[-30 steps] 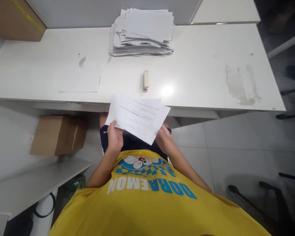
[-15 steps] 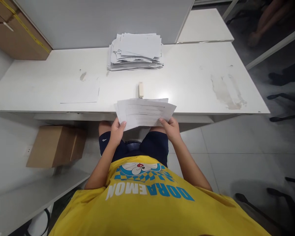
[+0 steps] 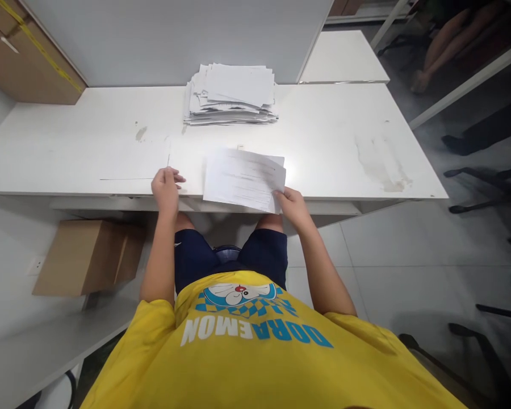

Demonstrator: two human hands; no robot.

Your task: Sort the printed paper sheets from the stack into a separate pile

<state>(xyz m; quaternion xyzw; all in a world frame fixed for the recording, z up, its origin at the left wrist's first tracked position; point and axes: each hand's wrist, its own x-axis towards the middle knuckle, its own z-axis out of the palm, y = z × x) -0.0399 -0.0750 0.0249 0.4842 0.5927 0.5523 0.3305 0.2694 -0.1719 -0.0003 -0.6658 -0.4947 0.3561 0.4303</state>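
Note:
My right hand (image 3: 294,205) grips a few printed sheets of paper (image 3: 244,182) by their lower right corner, thumb on top. The sheets tilt over the desk's front edge, and their left side is unsupported by a hand. My left hand (image 3: 167,190) is over the front of the desk, fingers partly spread with no paper visible between them. It covers the near right corner of a single white sheet (image 3: 132,162) lying flat. Beyond the held papers, the end of a small cream-coloured object (image 3: 241,147) peeks out; the rest is hidden.
A thick, uneven stack of papers (image 3: 238,85) stands at the back of the white desk (image 3: 315,142), against a grey partition (image 3: 187,34). Cardboard boxes stand at the back left (image 3: 38,62) and below the desk (image 3: 76,255). A person's legs (image 3: 443,48) show at far right.
My left hand has let go of the papers and moved left to the flat sheet. My right hand has kept the papers, which shifted slightly forward and now cover most of the cream object.

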